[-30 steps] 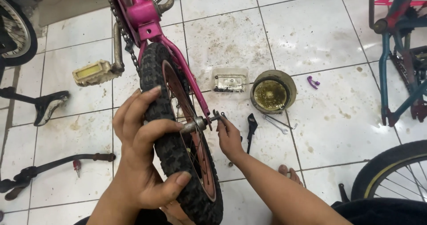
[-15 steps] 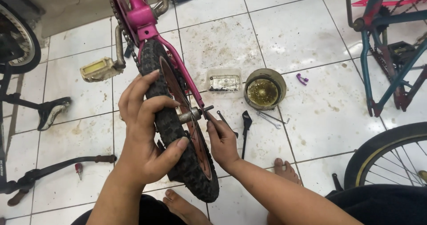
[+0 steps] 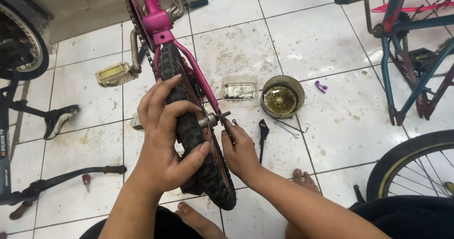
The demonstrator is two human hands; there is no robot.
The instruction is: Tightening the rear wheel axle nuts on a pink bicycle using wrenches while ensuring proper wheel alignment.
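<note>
Floor tiles [image 3: 331, 35], white and stained, carry everything in view. Largest on them is the pink bicycle frame [image 3: 158, 19], lying with its long axis running from the top of the picture down toward the person. Its knobby black rear wheel [image 3: 189, 130] stands on edge along that same line, the tread nearest the camera and the bottom of the tyre close to a bare foot [image 3: 198, 220]. The axle [image 3: 215, 120] crosses that line, its threaded end pointing right.

A teal bicycle frame [image 3: 406, 54] stands at the right edge, with another wheel [image 3: 411, 165] below it and a black tyre [image 3: 23, 45] at upper left.

The left hand [image 3: 163, 139] wraps over the tyre, fingers curled on the tread and thumb pressed against the near side. The right hand [image 3: 241, 149] sits just right of the axle, fingers pinched at the frame end; what they grip is too small to tell.

Beyond lie a round tin [image 3: 282, 97], a clear plastic tray [image 3: 240, 88], a cream pedal [image 3: 112, 73] and a black lever [image 3: 262, 131].
</note>
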